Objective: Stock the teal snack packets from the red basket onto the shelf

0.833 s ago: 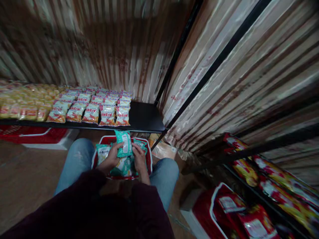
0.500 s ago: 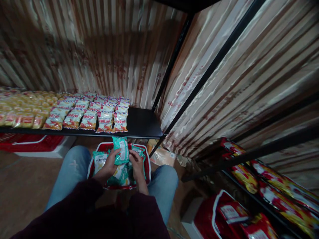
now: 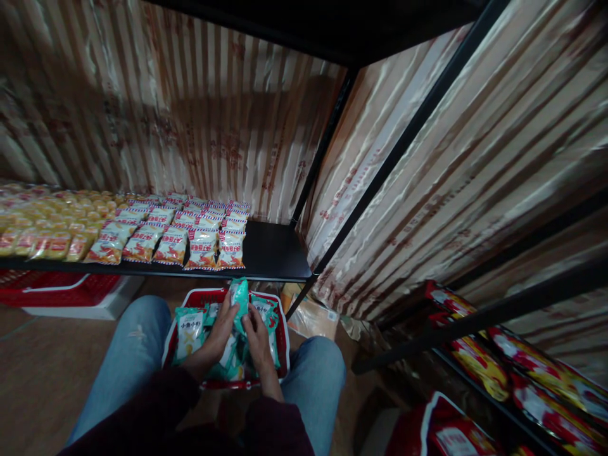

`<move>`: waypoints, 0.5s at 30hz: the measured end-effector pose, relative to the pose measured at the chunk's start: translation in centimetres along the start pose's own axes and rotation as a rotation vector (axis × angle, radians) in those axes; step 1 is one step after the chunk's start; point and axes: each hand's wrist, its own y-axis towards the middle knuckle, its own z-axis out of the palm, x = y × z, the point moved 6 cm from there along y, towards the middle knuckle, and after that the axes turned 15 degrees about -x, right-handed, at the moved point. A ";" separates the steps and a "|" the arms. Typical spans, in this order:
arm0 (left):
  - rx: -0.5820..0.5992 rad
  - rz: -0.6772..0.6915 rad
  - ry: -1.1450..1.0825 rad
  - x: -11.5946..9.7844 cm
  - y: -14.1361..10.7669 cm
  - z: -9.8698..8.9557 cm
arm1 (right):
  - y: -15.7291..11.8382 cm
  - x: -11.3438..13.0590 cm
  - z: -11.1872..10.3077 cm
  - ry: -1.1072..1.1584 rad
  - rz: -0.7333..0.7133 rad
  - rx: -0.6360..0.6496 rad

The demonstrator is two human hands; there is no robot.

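Observation:
Between my two hands is a teal snack bag (image 3: 240, 296), held tilted above a red basket (image 3: 190, 296). My left hand (image 3: 223, 329) grips its left side, and my right hand (image 3: 255, 332) closes on its lower right. Below them the basket holds several more teal and white snack bags (image 3: 190, 332), some hidden by my hands and forearms. The basket stands between my knees, just in front of a low black shelf (image 3: 273, 250).
Rows of white and orange snack bags (image 3: 204, 247) and yellow packs (image 3: 57, 237) line the shelf. Red baskets stand at the left (image 3: 61, 290) and lower right (image 3: 413, 434). A black post (image 3: 370, 202) rises at the shelf corner. Red and yellow packets (image 3: 479, 361) lie on a right-hand shelf.
The teal bag has been turned from its flat face toward its edge, with both hands still on it. The whole view has shifted, so things appear lower.

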 end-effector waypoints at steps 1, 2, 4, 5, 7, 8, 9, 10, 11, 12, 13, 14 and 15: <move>0.010 0.007 0.023 0.0 0.1 0.1 | 0.1 -0.3 -0.1 -0.013 0.012 -0.017; 0.015 0.018 0.041 0.0 0.1 0.2 | 0.1 -0.6 -0.2 -0.030 0.024 -0.041; 0.021 0.036 0.057 -0.1 0.0 0.4 | 0.3 -0.9 -0.5 -0.063 0.046 -0.085; 0.036 0.046 0.054 -0.3 -0.1 0.6 | 0.4 -1.0 -0.6 -0.074 0.054 -0.102; 0.081 0.064 0.043 -0.8 -0.5 0.9 | 0.6 -0.8 -0.8 -0.078 0.060 -0.120; 0.101 0.073 0.035 -1.0 -0.6 1.0 | 0.6 -0.6 -0.9 -0.070 0.056 -0.120; 0.113 0.080 0.030 -1.2 -0.7 1.1 | 0.7 -0.3 -1.0 -0.055 0.050 -0.114; 0.114 0.082 0.026 -1.3 -0.8 1.1 | 0.7 -0.2 -1.1 -0.039 0.049 -0.110; 0.105 0.079 0.021 -1.3 -0.7 1.1 | 0.7 -0.2 -1.2 -0.023 0.056 -0.115; 0.093 0.071 0.012 -1.2 -0.6 1.1 | 0.7 -0.3 -1.4 -0.011 0.071 -0.130; 0.084 0.054 -0.003 -0.9 -0.4 1.1 | 0.7 -0.7 -1.7 -0.006 0.093 -0.156; 0.075 0.027 -0.019 -0.5 -0.2 1.1 | 0.7 -1.2 -2.1 -0.010 0.114 -0.197; 0.068 -0.005 -0.036 -0.1 0.0 1.1 | 0.7 -1.7 -2.5 -0.017 0.124 -0.237</move>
